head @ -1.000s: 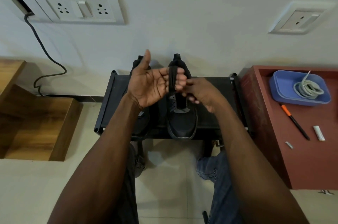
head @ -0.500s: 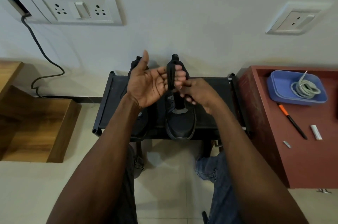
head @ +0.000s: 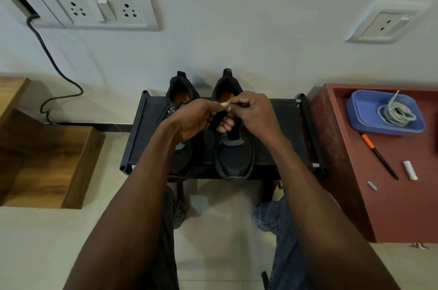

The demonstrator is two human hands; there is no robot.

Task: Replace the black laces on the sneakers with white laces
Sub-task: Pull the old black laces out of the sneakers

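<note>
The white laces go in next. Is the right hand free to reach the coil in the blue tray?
Probably not yet: the right hand is curled round something above the right sneaker. The path to the white laces in the blue tray looks clear.

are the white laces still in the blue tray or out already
In. The white laces lie coiled in the blue tray, untouched.

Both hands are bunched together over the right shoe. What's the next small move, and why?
Probably set the black lace aside and reach for the white laces in the blue tray. Both hands, left and right, seem to hold the lace; the right shoe looks unlaced.
</note>
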